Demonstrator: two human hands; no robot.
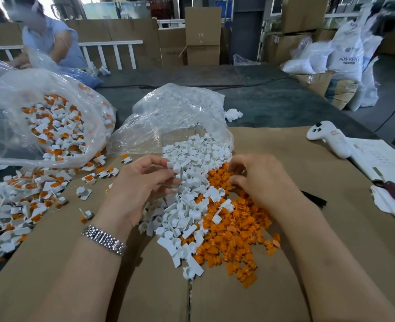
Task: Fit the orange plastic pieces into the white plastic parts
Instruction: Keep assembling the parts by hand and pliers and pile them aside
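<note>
Just below and between the two hands, loose orange pieces (229, 238) and white parts (187, 205) lie heaped on the cardboard (319, 228). The left hand (143, 182) pinches one white part (173, 166) at its fingertips, while the right hand (259, 180) curls its fingers into the orange pieces; whether they grasp one, I cannot tell. Beyond the hands lies a clear bag (180, 117) spilling white parts, and farther left of the left hand another bag (40, 117) holds fitted parts (57, 131).
</note>
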